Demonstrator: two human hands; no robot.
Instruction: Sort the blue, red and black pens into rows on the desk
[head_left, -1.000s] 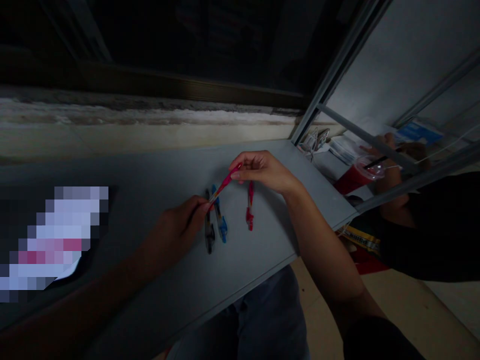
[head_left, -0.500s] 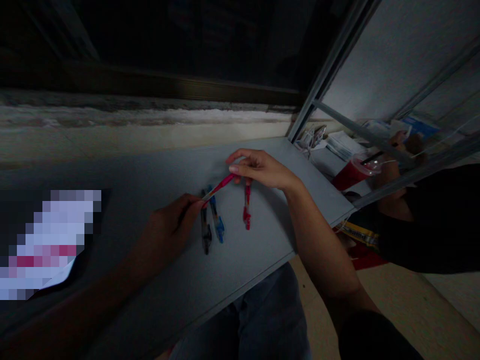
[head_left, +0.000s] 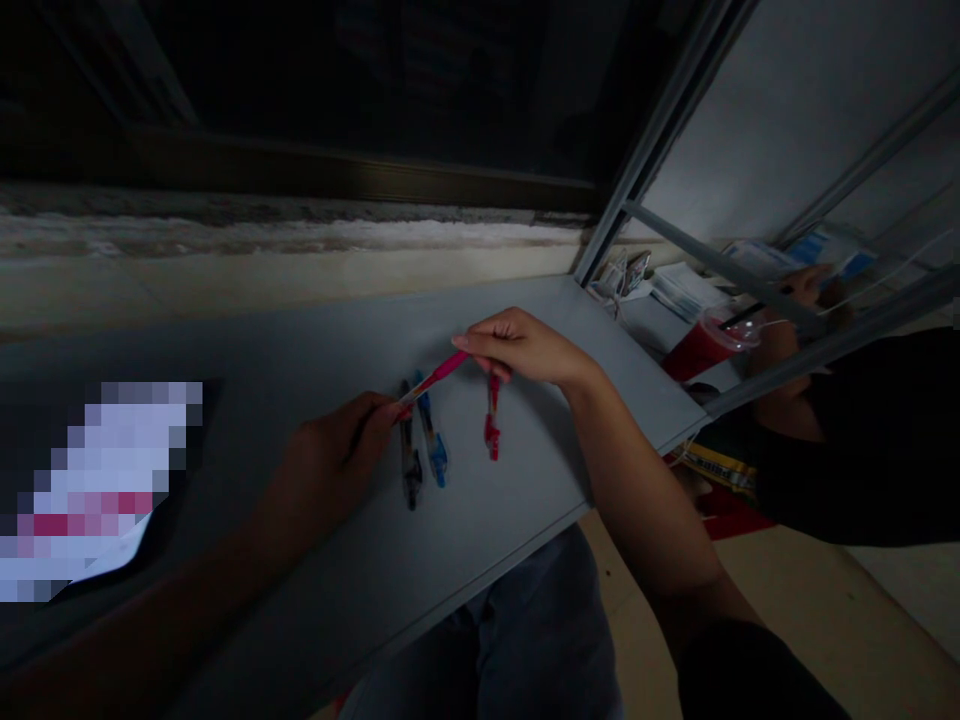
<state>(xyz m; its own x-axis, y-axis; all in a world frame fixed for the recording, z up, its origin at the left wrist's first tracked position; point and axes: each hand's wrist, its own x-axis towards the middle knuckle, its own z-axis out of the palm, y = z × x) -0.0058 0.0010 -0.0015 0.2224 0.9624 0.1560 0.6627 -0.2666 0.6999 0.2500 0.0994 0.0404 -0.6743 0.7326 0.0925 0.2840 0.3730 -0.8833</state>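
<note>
Note pink pen [head_left: 442, 369] held between left fingers [head_left: 369, 406] and right fingers [head_left: 484, 347], pinched closed near opposite ends, presumably for steadiness.

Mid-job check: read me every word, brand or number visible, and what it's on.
No text is readable.
Yellow printed strip beyond the grey desk's right edge: lettering, too blurred.
Bright flat panel, left: pixelated, unreadable.
Slim pink-red plastic pen, held: no legible marking.
Clear-plastic black pen, blue pen and red pen on the desk: no legible marking.
</note>
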